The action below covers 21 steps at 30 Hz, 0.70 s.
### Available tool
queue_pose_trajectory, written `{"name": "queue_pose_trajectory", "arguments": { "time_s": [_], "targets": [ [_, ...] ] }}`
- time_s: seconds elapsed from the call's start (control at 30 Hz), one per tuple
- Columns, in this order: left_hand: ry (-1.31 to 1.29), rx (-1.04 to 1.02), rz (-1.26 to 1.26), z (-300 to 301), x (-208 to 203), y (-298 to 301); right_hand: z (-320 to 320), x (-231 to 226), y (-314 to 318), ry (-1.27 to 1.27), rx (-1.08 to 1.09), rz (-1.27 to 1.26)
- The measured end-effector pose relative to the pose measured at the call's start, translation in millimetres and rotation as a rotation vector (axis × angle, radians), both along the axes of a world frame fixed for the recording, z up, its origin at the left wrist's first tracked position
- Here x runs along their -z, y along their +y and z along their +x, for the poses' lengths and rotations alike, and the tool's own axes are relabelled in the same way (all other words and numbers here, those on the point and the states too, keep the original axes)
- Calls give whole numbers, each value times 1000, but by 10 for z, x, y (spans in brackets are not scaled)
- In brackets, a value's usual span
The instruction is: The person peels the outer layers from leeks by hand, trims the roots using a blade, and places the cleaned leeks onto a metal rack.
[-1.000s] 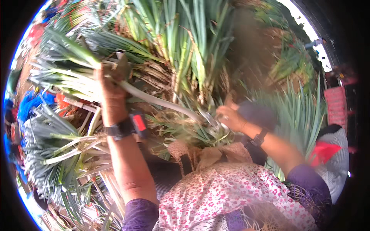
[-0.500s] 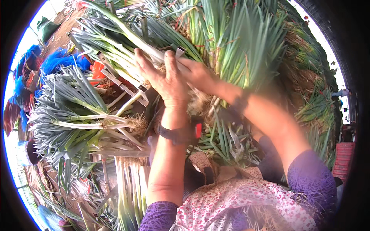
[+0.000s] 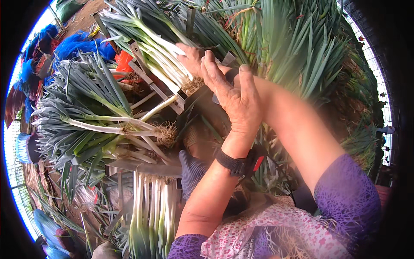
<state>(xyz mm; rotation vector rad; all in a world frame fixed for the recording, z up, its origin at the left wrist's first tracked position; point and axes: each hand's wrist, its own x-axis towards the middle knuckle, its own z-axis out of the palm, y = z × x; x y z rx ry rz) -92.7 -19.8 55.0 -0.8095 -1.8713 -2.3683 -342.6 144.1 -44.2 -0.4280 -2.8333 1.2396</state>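
Note:
My right hand (image 3: 190,60) reaches across behind my left and lies at the white end of a long green onion (image 3: 160,39), fingers curled over the stalk. That onion rests on top of a bunch of green onions (image 3: 161,67) in a metal rack (image 3: 148,77); its root end is hidden under the hand. Partly overlapping my right wrist, my left hand (image 3: 233,97) is raised with its fingers stretched and holds nothing. Left of my hands lies a loose heap of green onions (image 3: 92,116), roots pointing towards me.
More green onions (image 3: 276,47) stand piled at the far right. A metal blade-like plate (image 3: 144,168) juts out at the near left, above a hanging bunch of white stalks (image 3: 148,207). Blue strands (image 3: 82,45) and an orange-red plastic bag (image 3: 123,62) lie at the far left.
My left hand has come away from the onion's root end, shifting right and down. My right hand has moved left past it, over the bunch. The view has shifted slightly.

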Motion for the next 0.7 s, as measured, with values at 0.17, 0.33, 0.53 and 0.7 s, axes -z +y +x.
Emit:
{"name": "queue_pose_trajectory", "arguments": {
  "time_s": [0.17, 0.33, 0.53, 0.7],
  "targets": [
    [-125, 17, 76, -28, -63, -64, -227, -35, 144, -185, 55, 75],
    [-150, 2, 41, 11, 12, -5, 390, 243, -128, -393, 101, 141],
    [-203, 6, -41, -30, -17, -91, 1117, 198, -785, -592, 126, 194],
    [-273, 148, 79, 22, -127, -19, 1238, 167, -500, -765, 218, 270]
  ]
}}
